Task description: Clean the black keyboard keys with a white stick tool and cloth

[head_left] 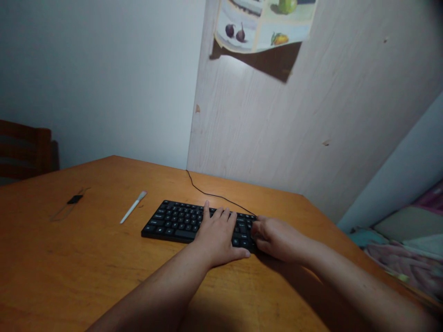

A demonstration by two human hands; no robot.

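A black keyboard (176, 219) lies flat on the wooden table, its right part covered by both of my hands. My left hand (218, 234) rests palm down across the middle of the keys, fingers spread and the thumb out along the front edge. At the right end, over the number keys, my right hand (272, 236) is closed with its fingers curled in. Whatever those fingers pinch, if anything, is hidden. From the keyboard's back edge near my right hand, a thin black cable (211, 194) runs to the table's far edge.
Left of the keyboard lies a white-handled brush (133, 207). Farther left is a small black object with a thin strap (75, 199). The table (86, 267) meets a wall with a fruit poster (266, 27). A chair (26, 147) stands left; bedding (401, 258) lies right.
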